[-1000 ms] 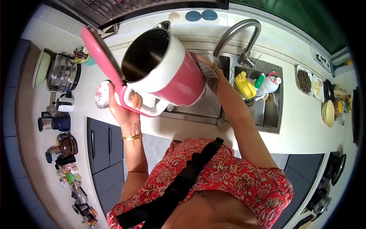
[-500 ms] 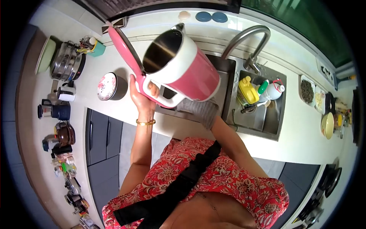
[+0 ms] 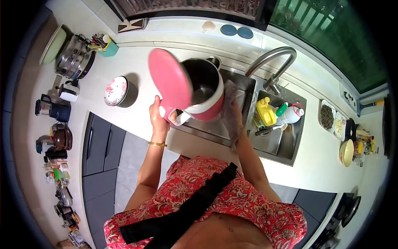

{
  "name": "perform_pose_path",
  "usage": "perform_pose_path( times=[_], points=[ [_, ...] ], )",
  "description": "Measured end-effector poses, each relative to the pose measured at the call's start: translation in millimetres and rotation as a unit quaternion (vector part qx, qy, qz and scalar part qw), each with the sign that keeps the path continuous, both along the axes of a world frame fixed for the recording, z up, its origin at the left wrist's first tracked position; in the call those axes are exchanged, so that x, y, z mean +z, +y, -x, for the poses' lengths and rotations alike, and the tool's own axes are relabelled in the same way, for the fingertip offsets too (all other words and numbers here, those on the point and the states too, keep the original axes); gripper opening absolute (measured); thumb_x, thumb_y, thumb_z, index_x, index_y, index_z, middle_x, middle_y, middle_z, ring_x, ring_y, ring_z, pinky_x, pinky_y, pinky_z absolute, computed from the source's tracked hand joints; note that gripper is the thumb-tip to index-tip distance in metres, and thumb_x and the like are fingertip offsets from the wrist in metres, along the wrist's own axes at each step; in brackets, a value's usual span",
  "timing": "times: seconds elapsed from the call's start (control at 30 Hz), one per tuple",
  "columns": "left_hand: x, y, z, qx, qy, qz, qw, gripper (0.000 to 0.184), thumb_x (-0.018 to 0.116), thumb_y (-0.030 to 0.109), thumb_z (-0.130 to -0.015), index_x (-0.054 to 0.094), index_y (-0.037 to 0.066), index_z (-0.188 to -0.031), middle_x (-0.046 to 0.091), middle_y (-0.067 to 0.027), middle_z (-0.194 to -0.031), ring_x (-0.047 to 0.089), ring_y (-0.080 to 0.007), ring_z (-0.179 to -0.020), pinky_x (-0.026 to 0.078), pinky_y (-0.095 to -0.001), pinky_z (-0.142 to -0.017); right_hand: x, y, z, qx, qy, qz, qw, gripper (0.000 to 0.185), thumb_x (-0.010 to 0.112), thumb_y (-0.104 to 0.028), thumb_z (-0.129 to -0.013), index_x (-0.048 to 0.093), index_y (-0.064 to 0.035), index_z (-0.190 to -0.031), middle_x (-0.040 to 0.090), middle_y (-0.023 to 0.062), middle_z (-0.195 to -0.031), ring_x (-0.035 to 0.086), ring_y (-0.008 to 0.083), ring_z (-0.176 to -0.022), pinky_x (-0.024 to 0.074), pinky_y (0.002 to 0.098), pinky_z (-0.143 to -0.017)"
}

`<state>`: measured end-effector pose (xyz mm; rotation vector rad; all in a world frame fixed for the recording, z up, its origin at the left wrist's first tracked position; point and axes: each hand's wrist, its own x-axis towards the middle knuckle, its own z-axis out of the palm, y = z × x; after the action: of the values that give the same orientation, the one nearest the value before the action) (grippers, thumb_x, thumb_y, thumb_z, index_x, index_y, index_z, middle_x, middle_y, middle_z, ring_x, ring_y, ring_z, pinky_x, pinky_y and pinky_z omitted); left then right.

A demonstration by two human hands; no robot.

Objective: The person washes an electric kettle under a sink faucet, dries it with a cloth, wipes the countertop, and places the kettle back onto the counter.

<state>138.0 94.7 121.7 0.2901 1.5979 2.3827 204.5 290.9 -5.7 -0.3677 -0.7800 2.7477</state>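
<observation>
A pink and white jug (image 3: 208,111) with a steel inside is over the left sink basin. Its pink lid (image 3: 170,79) stands open on the left. My left hand (image 3: 158,117) is closed round the handle at the jug's lower left. On the jug's right side, my right hand (image 3: 235,114) holds a grey cloth (image 3: 232,124) against or close to the wall; the cloth hides part of its fingers.
A steel faucet (image 3: 273,66) arches over the sink, whose right basin holds a yellow bottle (image 3: 265,112) and a white bottle (image 3: 291,114). Left of the jug sits a flowered bowl (image 3: 116,91). White dishes of food (image 3: 327,116) lie right.
The jug has dropped lower and turned more upright, so its lid now shows its broad outer face. My right hand and the cloth have moved from its underside to its right side.
</observation>
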Motion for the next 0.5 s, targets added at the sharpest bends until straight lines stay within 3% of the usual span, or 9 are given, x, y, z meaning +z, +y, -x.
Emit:
perform_pose_path(
  times=[0.03, 0.07, 0.1, 0.17, 0.23, 0.3, 0.33, 0.43, 0.5],
  points=[
    [-2.1, -0.4, -2.5, -0.009, 0.026, 0.058, 0.998, 0.042, 0.032, 0.035, -0.087, 0.049, 0.0, -0.072, 0.043, -0.0087, -0.044, 0.039, -0.0164, -0.033, 0.031, -0.0254, -0.034, -0.5, -1.5, -0.3, -0.002, -0.016, -0.042, 0.999, 0.04, 0.033, -0.028, -0.089, 0.037, -0.002, -0.12, 0.046, 0.0048, -0.112, 0.04, 0.0155, -0.105, 0.03, 0.0264, -0.09],
    [-0.2, 3.7, -7.9, 0.015, 0.046, 0.114, 0.992, 0.048, 0.033, 0.035, -0.087, 0.051, -0.002, -0.062, 0.046, -0.0087, -0.045, 0.041, -0.0148, -0.033, 0.031, -0.0244, -0.034, -0.8, -2.5, 3.5, -0.041, -0.086, -0.205, 0.974, 0.042, 0.03, -0.031, -0.09, 0.036, -0.0016, -0.12, 0.045, 0.0062, -0.113, 0.041, 0.0148, -0.105, 0.0302, 0.0269, -0.09],
    [-4.0, -0.8, -10.7, -0.027, 0.047, 0.156, 0.986, 0.05, 0.032, 0.035, -0.087, 0.052, -0.003, -0.061, 0.047, -0.0072, -0.043, 0.041, -0.0134, -0.034, 0.031, -0.0233, -0.034, -0.2, -0.4, 5.5, -0.042, -0.087, -0.207, 0.974, 0.042, 0.03, -0.031, -0.09, 0.036, -0.0016, -0.12, 0.045, 0.0062, -0.113, 0.041, 0.0148, -0.105, 0.0302, 0.0269, -0.09],
    [-3.8, -0.6, -18.8, -0.031, 0.061, 0.207, 0.976, 0.052, 0.031, 0.034, -0.087, 0.053, -0.003, -0.059, 0.047, -0.0064, -0.042, 0.042, -0.0118, -0.035, 0.031, -0.0223, -0.036, 27.3, 2.2, 8.6, -0.069, 0.028, -0.188, 0.979, 0.041, 0.038, -0.019, -0.087, 0.033, -0.0006, -0.123, 0.038, 0.0105, -0.123, 0.039, 0.0189, -0.109, 0.0298, 0.029, -0.092],
    [-11.4, -9.8, -16.7, -0.053, 0.091, 0.211, 0.972, 0.051, 0.031, 0.033, -0.088, 0.053, -0.002, -0.058, 0.047, -0.0062, -0.043, 0.042, -0.0111, -0.036, 0.031, -0.022, -0.037, 11.5, 16.4, 18.4, -0.137, -0.009, -0.477, 0.868, 0.039, 0.041, -0.016, -0.083, 0.037, -0.0015, -0.119, 0.044, 0.0092, -0.116, 0.042, 0.0167, -0.104, 0.0318, 0.027, -0.089],
    [-14.8, -15.1, -17.0, -0.073, 0.119, 0.213, 0.967, 0.051, 0.031, 0.033, -0.088, 0.053, -0.002, -0.058, 0.048, -0.0061, -0.043, 0.041, -0.0105, -0.036, 0.031, -0.0218, -0.038, 79.1, 20.5, 14.4, -0.009, 0.036, -0.319, 0.947, 0.033, 0.041, -0.009, -0.079, 0.043, -0.0007, -0.111, 0.05, 0.0065, -0.104, 0.045, 0.0138, -0.096, 0.0341, 0.0249, -0.084],
    [-14.9, -15.7, -16.6, -0.075, 0.139, 0.216, 0.964, 0.05, 0.032, 0.031, -0.088, 0.053, -0.002, -0.057, 0.048, -0.0055, -0.044, 0.042, -0.0099, -0.037, 0.031, -0.0216, -0.038, 78.4, 27.2, 15.5, -0.003, 0.025, -0.323, 0.946, 0.029, 0.04, -0.003, -0.077, 0.045, 0.001, -0.105, 0.052, 0.0035, -0.095, 0.046, 0.0111, -0.088, 0.0357, 0.0227, -0.079],
    [-17.1, -20.2, -10.2, -0.07, 0.192, 0.239, 0.949, 0.046, 0.035, 0.027, -0.087, 0.051, -0.001, -0.054, 0.047, -0.0049, -0.043, 0.04, -0.0091, -0.038, 0.029, -0.0224, -0.038, 72.9, 32.1, 10.0, -0.002, -0.016, -0.418, 0.908, 0.03, 0.044, -0.002, -0.075, 0.047, 0.0013, -0.104, 0.053, 0.0043, -0.096, 0.046, 0.011, -0.089, 0.0367, 0.0224, -0.077],
    [-17.7, -22.5, -5.8, -0.064, 0.224, 0.259, 0.937, 0.044, 0.037, 0.024, -0.087, 0.05, -0.001, -0.053, 0.045, -0.0049, -0.042, 0.039, -0.0088, -0.038, 0.027, -0.0234, -0.038, 60.5, 39.9, 8.4, -0.036, -0.02, -0.437, 0.898, 0.027, 0.05, -0.003, -0.071, 0.052, 0.0018, -0.098, 0.057, 0.0051, -0.089, 0.051, 0.0105, -0.081, 0.0402, 0.0222, -0.071]
  ],
)
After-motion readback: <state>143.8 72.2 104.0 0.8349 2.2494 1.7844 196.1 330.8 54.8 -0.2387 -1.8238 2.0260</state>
